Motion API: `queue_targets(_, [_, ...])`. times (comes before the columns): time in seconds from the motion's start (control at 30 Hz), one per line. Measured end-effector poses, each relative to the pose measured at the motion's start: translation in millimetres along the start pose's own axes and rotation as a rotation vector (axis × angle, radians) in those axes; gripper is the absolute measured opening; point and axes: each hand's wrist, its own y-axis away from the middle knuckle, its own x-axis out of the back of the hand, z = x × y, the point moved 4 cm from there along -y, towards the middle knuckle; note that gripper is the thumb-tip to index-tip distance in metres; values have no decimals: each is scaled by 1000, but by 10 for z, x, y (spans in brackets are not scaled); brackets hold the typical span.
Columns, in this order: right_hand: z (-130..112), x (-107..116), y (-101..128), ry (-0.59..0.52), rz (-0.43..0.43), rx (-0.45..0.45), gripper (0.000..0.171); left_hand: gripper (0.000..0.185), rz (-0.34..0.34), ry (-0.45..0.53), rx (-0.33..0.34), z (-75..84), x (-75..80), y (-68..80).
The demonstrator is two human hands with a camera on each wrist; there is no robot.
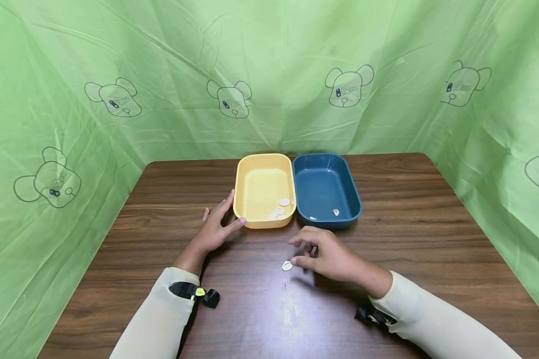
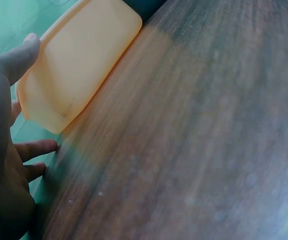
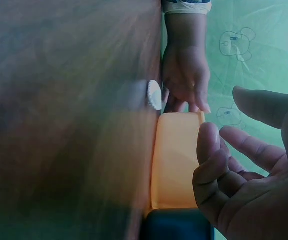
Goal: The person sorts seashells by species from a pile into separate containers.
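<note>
My left hand (image 1: 215, 232) rests against the near left corner of a yellow tray (image 1: 265, 225), thumb at the rim and fingers spread along its left side. The left wrist view shows the thumb (image 2: 26, 52) against the tray's wall. My right hand (image 1: 332, 254) hovers over the table, fingers bent loosely, thumb and fingers apart with nothing between them. Right by its thumb tip lies a small white disc (image 1: 287, 266), whose ridged edge shows in the right wrist view. Several pale flat discs (image 1: 284, 202) lie at the yellow tray's near right.
A blue tray (image 1: 325, 187) stands side by side with the yellow one, holding small whitish pieces (image 1: 336, 212) near its front. Both sit at the back of the brown wooden table (image 1: 161, 199). A green curtain (image 1: 278, 50) with printed bear heads surrounds the table's back and sides.
</note>
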Motion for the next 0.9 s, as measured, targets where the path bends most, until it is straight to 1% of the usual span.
queue_targets(0.2, [109, -73, -6, -51, -47, -28, 32, 94, 9, 8, -19, -19, -23, -7])
queue_targets(0.43, [214, -98, -21, -141, -97, -77, 37, 95, 48, 38, -68, -87, -58, -18])
queue_targets(0.57, [273, -120, -31, -204, -129, -100, 40, 96, 34, 41, -48, -39, -26, -12])
queue_targets(0.7, [320, -155, -37, -261, -171, -101, 43, 97, 26, 31, -27, -9, -1, -2])
queue_targets(0.83, [365, -174, -41, -253, -186, -107, 44, 95, 18, 16, -15, -15, 3, 0])
queue_targets(0.9, [383, -179, -44, -216, -186, -92, 43, 94, 11, 15, -10, -17, 2, 2])
